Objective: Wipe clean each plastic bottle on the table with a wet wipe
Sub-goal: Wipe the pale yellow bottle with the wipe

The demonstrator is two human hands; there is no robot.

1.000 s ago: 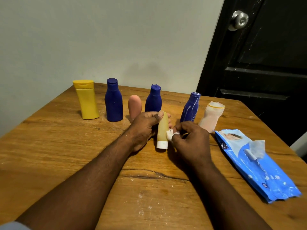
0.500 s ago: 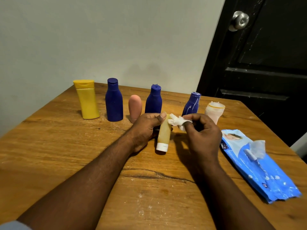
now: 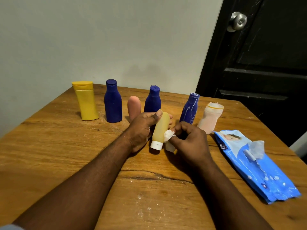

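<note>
The left hand (image 3: 142, 128) grips the pale yellow bottle (image 3: 160, 128) near the middle of the desk (image 3: 49, 155). The thumb lies across the bottle's upper side and the fingers curl behind it. The bottle tilts, with its white cap lowest and close to the wood; whether the cap touches the desk cannot be told. The right hand (image 3: 191, 141) pinches a crumpled white wet wipe (image 3: 168, 136) against the bottle's lower right side, just above the cap.

Bare wood lies open across the left half of the desk and toward the near edge, crossed only by the two forearms. A dark crack runs through the wood between the forearms.

Six bottles stand in a row toward the far edge: from the far left corner, a yellow bottle (image 3: 86, 102), a left blue bottle (image 3: 113, 103), a pink bottle (image 3: 134, 107), a middle blue bottle (image 3: 152, 102), a right blue bottle (image 3: 190, 108) and a pale pink bottle (image 3: 210, 118). The pink and middle blue ones stand just behind the left hand, their bases hidden by it. The right blue bottle stands close behind the right hand.

A blue wipes pack (image 3: 259, 166) lies flat along the right edge, its flap open, near the right hand. Behind the far edge is a grey wall, and past the far right corner a black door (image 3: 265, 63) with a metal knob (image 3: 237, 21).
</note>
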